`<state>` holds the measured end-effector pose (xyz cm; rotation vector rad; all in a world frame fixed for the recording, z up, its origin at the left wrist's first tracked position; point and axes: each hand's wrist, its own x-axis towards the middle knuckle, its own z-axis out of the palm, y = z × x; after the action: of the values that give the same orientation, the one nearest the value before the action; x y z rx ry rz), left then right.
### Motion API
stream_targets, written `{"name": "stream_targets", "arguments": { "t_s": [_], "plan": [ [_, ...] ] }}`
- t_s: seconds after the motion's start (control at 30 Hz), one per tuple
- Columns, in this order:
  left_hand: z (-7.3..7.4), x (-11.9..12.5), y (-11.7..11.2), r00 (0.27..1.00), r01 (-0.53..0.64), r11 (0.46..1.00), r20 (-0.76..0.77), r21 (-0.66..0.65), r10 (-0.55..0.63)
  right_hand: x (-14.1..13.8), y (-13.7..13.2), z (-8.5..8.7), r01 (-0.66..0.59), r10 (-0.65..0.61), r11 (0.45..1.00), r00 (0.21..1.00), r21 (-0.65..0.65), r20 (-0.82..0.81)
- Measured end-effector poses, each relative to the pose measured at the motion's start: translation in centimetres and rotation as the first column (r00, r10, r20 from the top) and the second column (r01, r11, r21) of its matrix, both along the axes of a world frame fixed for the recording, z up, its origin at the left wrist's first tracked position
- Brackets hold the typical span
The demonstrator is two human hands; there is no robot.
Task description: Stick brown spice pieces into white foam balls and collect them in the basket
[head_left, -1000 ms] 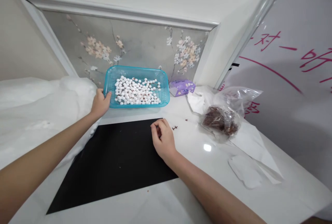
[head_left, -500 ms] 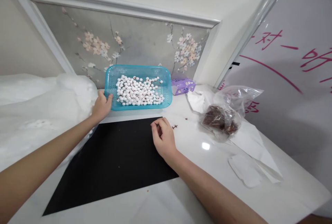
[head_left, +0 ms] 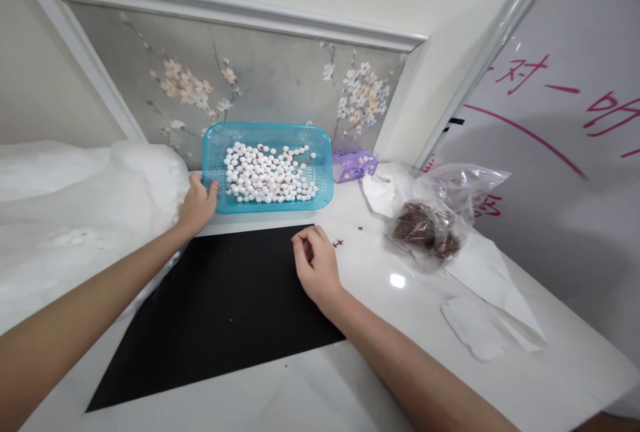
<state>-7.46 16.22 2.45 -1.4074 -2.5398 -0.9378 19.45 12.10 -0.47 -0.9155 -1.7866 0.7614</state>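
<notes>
My left hand (head_left: 199, 207) grips the near left corner of a blue plastic basket (head_left: 270, 207), thumb over its rim. Many small white balls (head_left: 263, 175) lie inside, with bits of brown among them. Over the right edge of a black sheet (head_left: 225, 305) rests my right hand (head_left: 315, 262), its fingers curled closed. Something brownish shows in the gap between thumb and fingers, too hidden to make out. Just right of that hand, a small brown cross-shaped piece (head_left: 339, 243) lies on the white table (head_left: 370, 312), with a smaller brown bit (head_left: 360, 228) beyond it.
A clear plastic bag (head_left: 430, 232) of brown pieces sits at the right on white paper (head_left: 500, 285). Beside the basket is a purple tissue pack (head_left: 355, 165). A large white plastic bag (head_left: 90, 219) bulges at the left. Behind stand a framed flower picture (head_left: 280, 65) and a whiteboard (head_left: 560, 232).
</notes>
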Motion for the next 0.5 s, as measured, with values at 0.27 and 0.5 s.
{"name": "stream_targets", "arguments": {
  "t_s": [0.27, 0.5],
  "plan": [
    [0.7, 0.1, 0.1, 0.993, -0.015, 1.000, 0.114, -0.013, 0.016, 0.0, 0.1, 0.0, 0.010, -0.010, 1.000, 1.000, -0.016, 0.001],
    [2.5, 0.1, 1.0, 0.877, 0.032, 0.996, 0.481, -0.080, 0.010, 0.0, 0.1, 0.1, 0.011, -0.011, 0.999, 1.000, -0.035, -0.003]
  ]
}}
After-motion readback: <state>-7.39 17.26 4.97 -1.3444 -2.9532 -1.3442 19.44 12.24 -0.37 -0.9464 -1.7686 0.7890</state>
